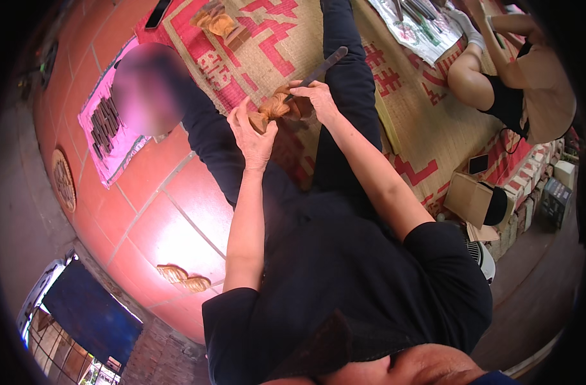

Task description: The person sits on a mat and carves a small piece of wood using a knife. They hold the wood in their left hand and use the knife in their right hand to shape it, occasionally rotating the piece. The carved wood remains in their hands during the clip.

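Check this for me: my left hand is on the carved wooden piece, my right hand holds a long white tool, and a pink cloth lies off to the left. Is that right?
Not quite: the long tool in your right hand is dark, not white, as the head view shows. The left hand, carved wooden piece and pink cloth are as you said.

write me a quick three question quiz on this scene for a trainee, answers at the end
1. Which hand holds the dark, flat, bar-shaped tool?
2. True or false: slim dark tools lie in rows on the pink rectangular cloth.
3. The golden-brown, ridged carving beside the left forearm lies on: A) the patterned woven mat; B) the red tiled floor; C) the brown cardboard box.

Key: 1. The right hand. 2. True. 3. B.
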`<state>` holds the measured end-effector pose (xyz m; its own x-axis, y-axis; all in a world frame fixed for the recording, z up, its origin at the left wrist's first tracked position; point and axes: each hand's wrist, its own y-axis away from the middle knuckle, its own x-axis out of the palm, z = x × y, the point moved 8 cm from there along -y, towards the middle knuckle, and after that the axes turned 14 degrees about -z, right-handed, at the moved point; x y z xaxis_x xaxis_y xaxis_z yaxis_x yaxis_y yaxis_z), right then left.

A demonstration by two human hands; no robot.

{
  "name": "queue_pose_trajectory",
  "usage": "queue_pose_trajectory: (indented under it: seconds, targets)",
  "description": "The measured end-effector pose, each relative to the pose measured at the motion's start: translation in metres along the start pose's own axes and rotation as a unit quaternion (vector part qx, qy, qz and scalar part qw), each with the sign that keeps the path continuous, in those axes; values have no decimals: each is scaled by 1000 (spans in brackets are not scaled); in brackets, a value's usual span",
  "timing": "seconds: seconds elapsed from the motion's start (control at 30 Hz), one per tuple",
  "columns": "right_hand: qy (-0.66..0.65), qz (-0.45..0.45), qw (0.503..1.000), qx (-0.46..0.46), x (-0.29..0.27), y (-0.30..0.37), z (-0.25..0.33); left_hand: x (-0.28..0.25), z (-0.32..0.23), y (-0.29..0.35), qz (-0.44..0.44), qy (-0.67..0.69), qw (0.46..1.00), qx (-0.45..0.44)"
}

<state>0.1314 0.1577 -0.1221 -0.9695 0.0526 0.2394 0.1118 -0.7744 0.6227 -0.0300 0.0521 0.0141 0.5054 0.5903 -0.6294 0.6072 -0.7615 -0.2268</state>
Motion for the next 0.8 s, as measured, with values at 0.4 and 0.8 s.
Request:
queue_pose_trajectory:
  seconds: [0.4,0.8]
  targets:
    - [8,72,996,52,23,35,15,-3,3,1,-20,15,1000,1]
    - [11,90,995,46,28,34,15,-6,7,3,-19,24,999,-9]
